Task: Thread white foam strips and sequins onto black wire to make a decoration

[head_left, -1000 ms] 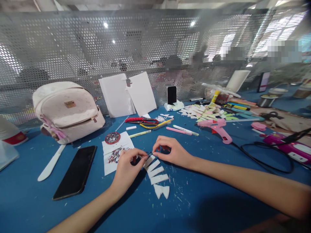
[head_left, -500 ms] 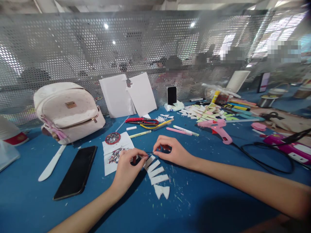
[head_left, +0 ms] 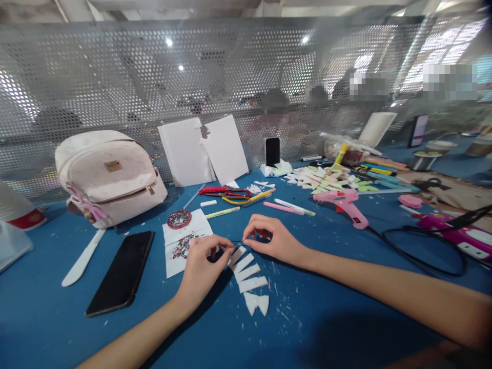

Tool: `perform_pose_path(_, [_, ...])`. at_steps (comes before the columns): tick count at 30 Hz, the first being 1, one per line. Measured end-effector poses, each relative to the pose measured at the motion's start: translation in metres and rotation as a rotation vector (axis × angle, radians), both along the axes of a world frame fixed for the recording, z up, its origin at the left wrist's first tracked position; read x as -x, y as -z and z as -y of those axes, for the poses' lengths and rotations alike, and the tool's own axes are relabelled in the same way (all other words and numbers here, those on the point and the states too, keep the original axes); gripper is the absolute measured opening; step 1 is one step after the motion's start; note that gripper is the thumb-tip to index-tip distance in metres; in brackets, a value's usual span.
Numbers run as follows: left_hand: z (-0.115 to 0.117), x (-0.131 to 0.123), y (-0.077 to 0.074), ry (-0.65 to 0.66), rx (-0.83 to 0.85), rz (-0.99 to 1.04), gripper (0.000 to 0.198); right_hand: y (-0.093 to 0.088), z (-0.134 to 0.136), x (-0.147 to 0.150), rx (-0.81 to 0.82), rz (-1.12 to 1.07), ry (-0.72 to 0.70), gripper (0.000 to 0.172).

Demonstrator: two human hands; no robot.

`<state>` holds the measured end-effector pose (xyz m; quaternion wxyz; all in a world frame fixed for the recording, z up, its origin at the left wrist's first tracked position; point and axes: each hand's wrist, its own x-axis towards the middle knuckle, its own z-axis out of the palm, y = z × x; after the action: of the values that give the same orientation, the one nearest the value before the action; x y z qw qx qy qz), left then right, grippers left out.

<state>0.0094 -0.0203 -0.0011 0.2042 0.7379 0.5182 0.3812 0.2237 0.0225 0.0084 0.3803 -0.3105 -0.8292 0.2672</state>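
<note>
Over the middle of the blue table, my left hand (head_left: 205, 261) is closed in a pinch, thumb against index finger. My right hand (head_left: 273, 238) pinches too, its fingertips a short way to the right of the left ones. A thin dark strand seems to show between the two pinches; what exactly each holds is too small to make out. Just below the fingertips, several white strips (head_left: 252, 284) lie fanned out, the topmost partly behind my left fingers. A white bow-shaped piece (head_left: 257, 303) ends the row at the near side.
Left are a white backpack (head_left: 111, 174), a phone (head_left: 121, 274) and a white knife-shaped piece (head_left: 82, 259). White paper (head_left: 172, 266) bears sequins beside a round red-rimmed container (head_left: 179, 219). Red-handled pliers (head_left: 225, 192) lie behind. Rightward are a pink glue gun (head_left: 342, 202), cut pieces (head_left: 321, 177) and a purple power strip (head_left: 457, 236).
</note>
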Motion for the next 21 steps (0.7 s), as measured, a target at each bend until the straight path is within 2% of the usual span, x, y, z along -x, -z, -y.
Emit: perform_pose_path(21, [0.0016,0.0001,-0.0019,-0.005,-0.010,-0.010,0.012,-0.0007,-0.0027,-0.0016,0.014,-0.007,0.008,0.006])
